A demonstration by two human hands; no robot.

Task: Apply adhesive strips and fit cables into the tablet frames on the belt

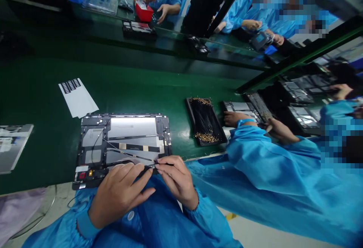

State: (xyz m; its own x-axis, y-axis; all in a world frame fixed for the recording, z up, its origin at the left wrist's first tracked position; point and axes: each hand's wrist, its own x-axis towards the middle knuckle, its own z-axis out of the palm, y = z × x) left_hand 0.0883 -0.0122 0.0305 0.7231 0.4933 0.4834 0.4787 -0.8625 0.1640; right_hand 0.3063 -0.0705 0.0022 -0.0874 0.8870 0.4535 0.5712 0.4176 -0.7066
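Along the green bench (42,100), at the far left, lay part of a silver panel (17,151), then a white sheet (81,102) with dark printed blocks. Just right of the sheet, the opened device (133,127) lay flat near the person's lap, its insides facing up. It had a black frame, pale metal plates on the left, a broad silver plate, dark flat ribbons with tan patches, and a red mark and a yellow square at its near left corner. The left hand (120,189) reached over its near edge, index fingertip by a thin black wire (153,166), thumb apart; whether those fingers gripped anything could not be told. The right hand (180,180) appeared to pinch the wire between thumb and fingers. The step seemed to be setting the wire end along that edge, and it called for a light, steady press without tugging. Farther right stood a tray (190,117) of black wires with gold-coloured ends, and a co-worker's hands (283,131) beside other devices (241,108).
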